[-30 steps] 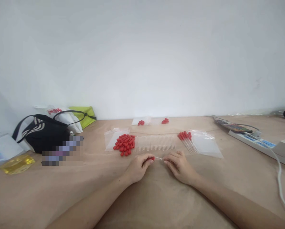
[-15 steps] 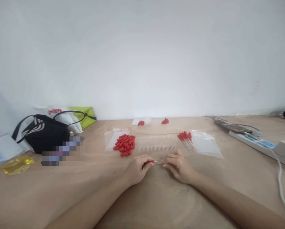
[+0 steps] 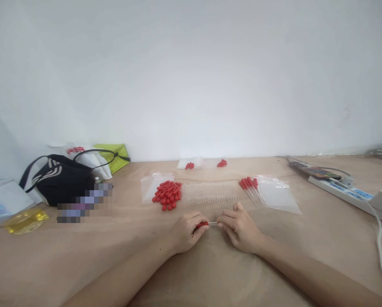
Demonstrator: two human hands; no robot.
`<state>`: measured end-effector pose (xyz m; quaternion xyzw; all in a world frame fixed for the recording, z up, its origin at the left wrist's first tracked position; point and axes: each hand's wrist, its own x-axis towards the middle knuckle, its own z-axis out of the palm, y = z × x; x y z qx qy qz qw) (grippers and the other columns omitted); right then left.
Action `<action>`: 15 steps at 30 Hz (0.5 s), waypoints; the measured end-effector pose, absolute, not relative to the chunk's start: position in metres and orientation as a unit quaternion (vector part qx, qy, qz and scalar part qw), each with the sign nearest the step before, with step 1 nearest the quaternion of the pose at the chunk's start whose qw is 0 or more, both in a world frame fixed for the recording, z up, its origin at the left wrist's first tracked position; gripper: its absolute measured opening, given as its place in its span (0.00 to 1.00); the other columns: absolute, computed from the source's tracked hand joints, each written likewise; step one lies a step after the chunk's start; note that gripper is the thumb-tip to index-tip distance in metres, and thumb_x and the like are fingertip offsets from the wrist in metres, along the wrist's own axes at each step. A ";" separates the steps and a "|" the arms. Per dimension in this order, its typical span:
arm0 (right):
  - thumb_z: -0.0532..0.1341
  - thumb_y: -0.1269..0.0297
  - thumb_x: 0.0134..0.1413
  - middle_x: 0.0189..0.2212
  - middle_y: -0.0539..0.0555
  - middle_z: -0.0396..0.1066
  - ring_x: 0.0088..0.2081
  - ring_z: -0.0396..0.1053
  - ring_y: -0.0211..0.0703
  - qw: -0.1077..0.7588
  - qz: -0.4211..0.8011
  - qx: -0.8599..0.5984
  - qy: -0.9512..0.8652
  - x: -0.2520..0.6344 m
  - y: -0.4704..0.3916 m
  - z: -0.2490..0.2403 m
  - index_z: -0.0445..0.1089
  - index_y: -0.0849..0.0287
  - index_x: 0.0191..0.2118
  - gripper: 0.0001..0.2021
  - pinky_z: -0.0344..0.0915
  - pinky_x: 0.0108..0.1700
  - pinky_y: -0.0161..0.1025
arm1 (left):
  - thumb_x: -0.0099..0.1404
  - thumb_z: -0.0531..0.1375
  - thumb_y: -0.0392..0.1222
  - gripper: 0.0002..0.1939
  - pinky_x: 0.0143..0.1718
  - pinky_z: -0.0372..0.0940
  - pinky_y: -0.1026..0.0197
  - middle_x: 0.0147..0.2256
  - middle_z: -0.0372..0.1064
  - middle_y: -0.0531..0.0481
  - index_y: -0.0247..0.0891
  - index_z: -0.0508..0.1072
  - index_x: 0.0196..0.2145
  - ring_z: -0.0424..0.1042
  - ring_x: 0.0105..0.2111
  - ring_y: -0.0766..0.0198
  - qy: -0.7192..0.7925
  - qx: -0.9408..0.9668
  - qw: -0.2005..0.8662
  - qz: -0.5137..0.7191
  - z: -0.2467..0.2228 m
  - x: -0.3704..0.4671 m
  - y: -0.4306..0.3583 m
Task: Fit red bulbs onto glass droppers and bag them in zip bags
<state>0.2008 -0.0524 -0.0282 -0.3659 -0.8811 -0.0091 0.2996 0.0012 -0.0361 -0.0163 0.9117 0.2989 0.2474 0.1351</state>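
My left hand [image 3: 191,232] is closed on a red, rounded, capsule-like piece [image 3: 202,224]. A thin white stick [image 3: 213,223] runs from that piece to the fingertips of my right hand [image 3: 238,228], which pinch its other end. Whether the stick's end sits inside the red piece is hidden by my fingers. Beyond my left hand lies a pile of loose red pieces [image 3: 168,194]. A row of thin pale sticks [image 3: 208,192] is laid out side by side next to the pile. To its right, several sticks with red ends [image 3: 251,187] lie fanned together.
Clear plastic bags [image 3: 278,194] lie behind the work. Small red clusters [image 3: 222,163] sit near the wall. On the left are a black bag [image 3: 64,183], a green bag [image 3: 117,157] and a yellow packet [image 3: 26,220]. A power strip [image 3: 347,190] with a white cable stands right.
Both hands have come slightly nearer to me, with the red piece and stick still between them. The view has shifted a little.
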 end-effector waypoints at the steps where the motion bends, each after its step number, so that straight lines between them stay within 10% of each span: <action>1: 0.47 0.70 0.54 0.23 0.51 0.65 0.24 0.55 0.35 0.299 -0.005 -0.368 -0.880 0.200 -0.053 -0.029 0.66 0.60 0.29 0.12 0.44 0.33 0.38 | 0.62 0.49 0.37 0.08 0.29 0.58 0.66 0.27 0.64 0.50 0.35 0.66 0.31 0.63 0.27 0.66 0.295 0.914 0.134 0.244 -0.016 0.001 -0.036; 15: 0.50 0.67 0.54 0.25 0.51 0.68 0.31 0.60 0.38 0.252 0.008 -0.399 -0.882 0.195 -0.054 -0.021 0.67 0.57 0.30 0.09 0.44 0.34 0.38 | 0.62 0.51 0.36 0.08 0.35 0.60 0.63 0.29 0.66 0.48 0.36 0.69 0.32 0.65 0.32 0.63 0.272 0.921 0.122 0.249 -0.015 -0.004 -0.025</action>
